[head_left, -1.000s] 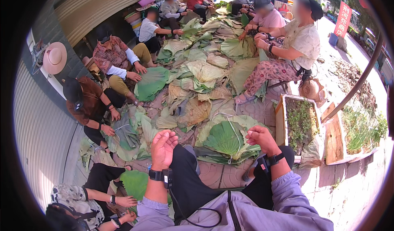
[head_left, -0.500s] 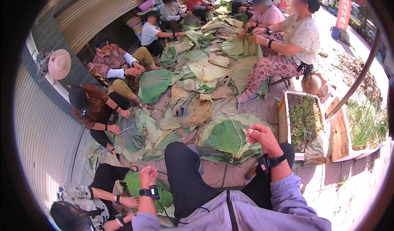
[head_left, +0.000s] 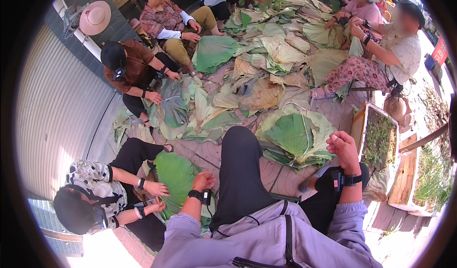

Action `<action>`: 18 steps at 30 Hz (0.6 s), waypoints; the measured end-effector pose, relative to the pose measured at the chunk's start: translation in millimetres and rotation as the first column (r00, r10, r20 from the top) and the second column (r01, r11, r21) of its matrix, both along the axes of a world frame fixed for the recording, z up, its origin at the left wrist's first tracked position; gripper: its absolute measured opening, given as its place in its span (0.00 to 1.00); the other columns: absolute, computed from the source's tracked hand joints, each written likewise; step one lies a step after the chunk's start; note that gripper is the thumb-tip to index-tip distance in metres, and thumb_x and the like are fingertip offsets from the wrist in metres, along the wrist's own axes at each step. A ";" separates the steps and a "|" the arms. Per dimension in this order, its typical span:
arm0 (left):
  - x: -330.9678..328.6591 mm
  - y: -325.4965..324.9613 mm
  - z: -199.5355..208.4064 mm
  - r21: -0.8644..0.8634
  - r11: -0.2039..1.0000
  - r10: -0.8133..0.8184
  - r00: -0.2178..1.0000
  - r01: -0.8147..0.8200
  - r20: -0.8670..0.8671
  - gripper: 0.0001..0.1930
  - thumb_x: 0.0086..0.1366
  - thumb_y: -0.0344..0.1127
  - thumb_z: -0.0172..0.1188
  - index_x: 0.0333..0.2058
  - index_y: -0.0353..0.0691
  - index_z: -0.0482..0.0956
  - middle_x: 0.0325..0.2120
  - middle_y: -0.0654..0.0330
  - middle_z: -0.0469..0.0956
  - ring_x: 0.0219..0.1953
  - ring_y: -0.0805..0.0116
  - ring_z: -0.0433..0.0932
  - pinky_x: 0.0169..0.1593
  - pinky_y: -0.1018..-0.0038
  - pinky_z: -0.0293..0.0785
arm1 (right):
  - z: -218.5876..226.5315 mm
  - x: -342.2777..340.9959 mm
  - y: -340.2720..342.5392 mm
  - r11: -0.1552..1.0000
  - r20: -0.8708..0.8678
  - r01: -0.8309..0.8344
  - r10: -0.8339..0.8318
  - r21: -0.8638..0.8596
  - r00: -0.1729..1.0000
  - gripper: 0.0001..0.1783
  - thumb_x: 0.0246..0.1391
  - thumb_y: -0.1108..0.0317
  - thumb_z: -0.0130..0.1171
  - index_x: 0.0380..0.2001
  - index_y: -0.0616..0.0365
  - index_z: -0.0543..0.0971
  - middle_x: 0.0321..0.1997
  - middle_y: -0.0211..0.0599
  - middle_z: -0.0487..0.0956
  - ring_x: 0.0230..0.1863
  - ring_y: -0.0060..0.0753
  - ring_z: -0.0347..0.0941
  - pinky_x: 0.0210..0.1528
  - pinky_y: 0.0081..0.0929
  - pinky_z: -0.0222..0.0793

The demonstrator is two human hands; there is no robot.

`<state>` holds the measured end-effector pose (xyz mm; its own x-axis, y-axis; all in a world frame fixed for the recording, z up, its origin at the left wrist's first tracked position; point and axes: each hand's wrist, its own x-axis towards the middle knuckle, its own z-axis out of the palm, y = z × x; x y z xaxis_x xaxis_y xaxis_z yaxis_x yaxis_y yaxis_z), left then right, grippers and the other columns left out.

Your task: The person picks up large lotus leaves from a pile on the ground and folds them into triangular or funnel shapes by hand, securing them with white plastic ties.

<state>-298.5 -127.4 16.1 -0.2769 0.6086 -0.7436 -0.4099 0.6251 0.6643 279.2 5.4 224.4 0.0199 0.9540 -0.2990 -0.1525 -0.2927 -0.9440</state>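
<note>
My left hand (head_left: 203,181), fingers curled in, hovers beside my left knee, next to a large green lotus leaf (head_left: 174,175) that a co-worker at the lower left is handling. Raised beyond my right knee is my right hand (head_left: 343,147), its fingers bent toward the thumb. What either hand holds, if anything, is too small to see. A stack of lotus leaves (head_left: 291,134), a green one on top, lies on the paving in front of me, just left of my right hand. White string (head_left: 307,134) runs across this stack.
Dry and green leaves (head_left: 266,49) spread over the paving ahead. Co-workers sit along both sides, one close at my left (head_left: 95,182). Planter boxes (head_left: 373,139) with soil and plants stand at the right. A pink hat (head_left: 95,18) hangs at the left wall.
The view has turned down and to the left. The nearby co-worker's green leaf now shows more fully. My hands stay raised and bent, with the left turned somewhat toward the right.
</note>
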 end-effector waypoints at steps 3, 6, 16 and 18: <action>5.3 6.1 -21.5 -0.056 0.991 -0.119 0.993 0.119 0.004 0.06 0.68 0.35 0.55 0.40 0.41 0.76 0.35 0.59 0.82 0.35 0.63 0.82 0.36 0.66 0.79 | -0.7 -5.0 3.8 0.999 0.040 0.006 -0.004 -0.037 0.999 0.07 0.63 0.67 0.57 0.40 0.58 0.78 0.32 0.34 0.81 0.28 0.24 0.78 0.33 0.22 0.74; 17.2 11.9 -28.2 -0.119 0.969 -0.218 0.976 0.218 0.020 0.06 0.68 0.36 0.56 0.38 0.41 0.77 0.33 0.60 0.81 0.32 0.66 0.81 0.33 0.69 0.79 | -2.6 -6.2 6.6 0.997 0.084 0.014 -0.008 -0.081 0.996 0.08 0.63 0.66 0.57 0.40 0.58 0.78 0.32 0.33 0.81 0.28 0.24 0.78 0.32 0.22 0.74; 40.8 -0.5 -45.9 -0.194 0.884 -0.462 0.860 0.426 -0.216 0.06 0.63 0.35 0.57 0.27 0.43 0.76 0.23 0.64 0.77 0.23 0.72 0.76 0.25 0.73 0.71 | -15.9 -10.2 18.6 0.987 0.175 -0.008 0.036 -0.159 0.984 0.08 0.63 0.65 0.57 0.40 0.58 0.78 0.31 0.32 0.81 0.27 0.23 0.76 0.32 0.21 0.73; 35.9 -18.8 -62.8 -0.083 0.908 -0.418 0.880 0.410 -0.227 0.06 0.64 0.35 0.57 0.28 0.43 0.78 0.23 0.64 0.78 0.23 0.71 0.77 0.25 0.73 0.72 | -16.5 -17.2 22.3 0.986 0.202 -0.030 0.063 -0.163 0.977 0.08 0.63 0.65 0.57 0.40 0.57 0.78 0.32 0.32 0.81 0.27 0.23 0.76 0.31 0.21 0.72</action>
